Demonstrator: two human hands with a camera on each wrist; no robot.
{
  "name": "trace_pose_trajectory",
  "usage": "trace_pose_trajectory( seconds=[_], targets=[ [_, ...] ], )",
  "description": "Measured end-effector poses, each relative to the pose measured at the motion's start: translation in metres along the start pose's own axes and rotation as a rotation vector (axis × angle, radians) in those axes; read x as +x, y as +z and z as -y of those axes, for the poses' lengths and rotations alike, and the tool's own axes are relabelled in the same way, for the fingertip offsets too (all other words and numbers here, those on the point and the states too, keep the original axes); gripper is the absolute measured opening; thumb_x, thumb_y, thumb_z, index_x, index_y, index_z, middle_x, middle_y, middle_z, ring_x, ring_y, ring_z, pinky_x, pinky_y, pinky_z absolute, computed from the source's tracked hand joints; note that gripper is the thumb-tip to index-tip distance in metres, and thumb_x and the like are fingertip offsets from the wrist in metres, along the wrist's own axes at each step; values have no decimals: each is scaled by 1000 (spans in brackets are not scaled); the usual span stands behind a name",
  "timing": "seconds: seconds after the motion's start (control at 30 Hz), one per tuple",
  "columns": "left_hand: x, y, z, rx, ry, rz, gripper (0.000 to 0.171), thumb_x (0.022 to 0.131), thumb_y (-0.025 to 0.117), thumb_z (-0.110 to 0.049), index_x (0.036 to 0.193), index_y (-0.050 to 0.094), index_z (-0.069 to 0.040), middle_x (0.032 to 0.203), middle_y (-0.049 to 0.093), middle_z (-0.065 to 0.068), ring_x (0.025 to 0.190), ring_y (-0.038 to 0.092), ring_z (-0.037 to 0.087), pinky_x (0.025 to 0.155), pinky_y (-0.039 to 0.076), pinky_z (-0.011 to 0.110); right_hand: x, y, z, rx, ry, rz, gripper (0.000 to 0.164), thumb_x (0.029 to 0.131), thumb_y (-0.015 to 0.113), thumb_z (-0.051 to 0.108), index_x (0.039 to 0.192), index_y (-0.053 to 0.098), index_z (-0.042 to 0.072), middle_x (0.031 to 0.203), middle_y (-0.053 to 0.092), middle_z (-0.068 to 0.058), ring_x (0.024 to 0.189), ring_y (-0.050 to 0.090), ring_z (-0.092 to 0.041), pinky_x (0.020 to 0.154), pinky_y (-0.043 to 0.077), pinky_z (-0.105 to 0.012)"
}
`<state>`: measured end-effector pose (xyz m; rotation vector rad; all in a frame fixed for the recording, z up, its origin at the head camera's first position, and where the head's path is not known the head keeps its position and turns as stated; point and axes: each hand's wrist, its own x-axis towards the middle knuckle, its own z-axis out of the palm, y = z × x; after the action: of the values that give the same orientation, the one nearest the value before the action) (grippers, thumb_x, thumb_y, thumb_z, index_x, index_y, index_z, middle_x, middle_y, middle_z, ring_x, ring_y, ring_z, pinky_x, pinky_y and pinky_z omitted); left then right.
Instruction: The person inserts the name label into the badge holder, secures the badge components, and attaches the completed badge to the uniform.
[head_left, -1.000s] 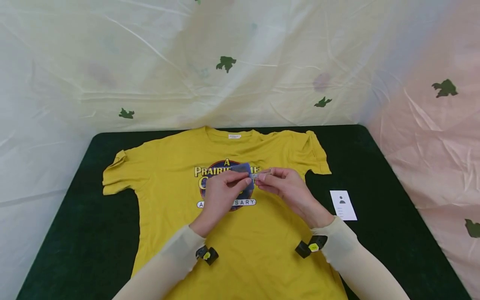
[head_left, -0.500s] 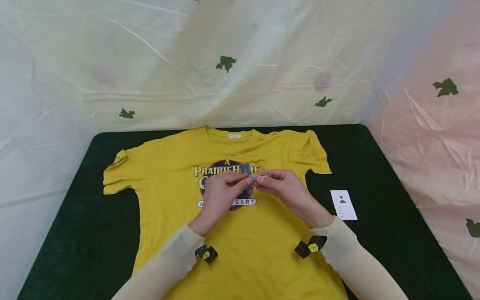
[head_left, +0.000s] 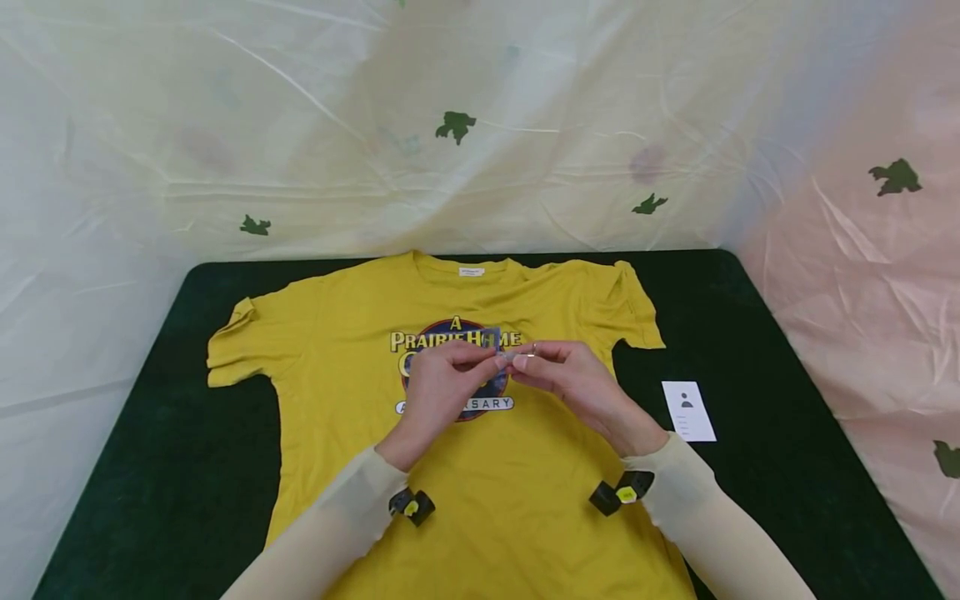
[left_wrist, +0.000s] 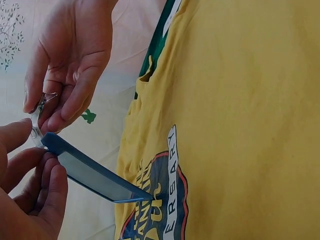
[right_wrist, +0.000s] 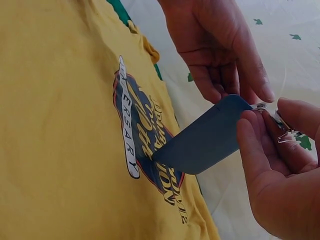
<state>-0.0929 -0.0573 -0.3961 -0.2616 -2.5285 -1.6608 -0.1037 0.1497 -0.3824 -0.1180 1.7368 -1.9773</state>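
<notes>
A blue-framed badge holder [left_wrist: 100, 172] with a clear window hangs tilted over the shirt's print in the left wrist view. My left hand [head_left: 438, 383] pinches it at the top edge, by the short clear strap, between thumb and fingers. Fingertip to fingertip with it, my right hand [head_left: 573, 383] pinches the metal clip [right_wrist: 284, 131] on the strap's other end. The holder's plain blue back [right_wrist: 205, 142] faces the right wrist view. Under both hands lies a yellow T-shirt [head_left: 465, 492], spread flat, with a round dark print on its chest.
To the right of the shirt, a white card [head_left: 690, 412] with a printed person icon lies on the dark green table [head_left: 787, 492]. Pale cloth walls [head_left: 337, 125] with green leaf-like patches enclose the table at the back and sides.
The badge holder has turned, so less of its face shows in the head view. My right fingers have shifted slightly on the clip; both hands otherwise stay over the print.
</notes>
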Motion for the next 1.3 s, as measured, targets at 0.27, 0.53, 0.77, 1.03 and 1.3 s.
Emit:
trace_pose_trajectory(
  seconds=[0.27,0.53,0.77,1.03,1.3],
  targets=[
    [0,1,-3,17,-1,-10,27,81,75,-47,93,80,-23,88,70,-17,83,63,0,72,53,27,0,0,1,-6,-22,21,36,91,69,24,115,68,-2,119,64,-16,113,59,-29,97,47,-36],
    [0,2,-5,46,12,-25,23,82,76,-41,92,80,-20,86,70,-15,79,63,0,68,54,24,2,0,2,-36,-43,29,33,92,68,22,116,68,-1,119,65,-16,113,59,-30,97,47,-36],
    [2,5,-7,78,68,-69,13,82,76,-28,88,80,-17,83,70,-12,74,62,-1,62,53,22,5,-2,-1,-73,-54,27,33,91,69,25,115,70,2,119,65,-15,114,59,-29,97,47,-35],
    [3,7,-7,115,97,-90,13,83,72,-25,86,81,-15,82,69,-11,74,61,-2,61,51,21,7,-1,0,-101,-56,16,33,92,68,25,115,69,2,117,66,-14,114,60,-27,97,47,-34],
    [3,9,-6,139,112,-106,12,84,71,-25,83,81,-17,81,68,-13,74,60,-2,63,50,22,7,0,2,-110,-60,1,33,92,68,25,115,69,2,116,67,-14,112,61,-27,97,47,-34]
  ],
)
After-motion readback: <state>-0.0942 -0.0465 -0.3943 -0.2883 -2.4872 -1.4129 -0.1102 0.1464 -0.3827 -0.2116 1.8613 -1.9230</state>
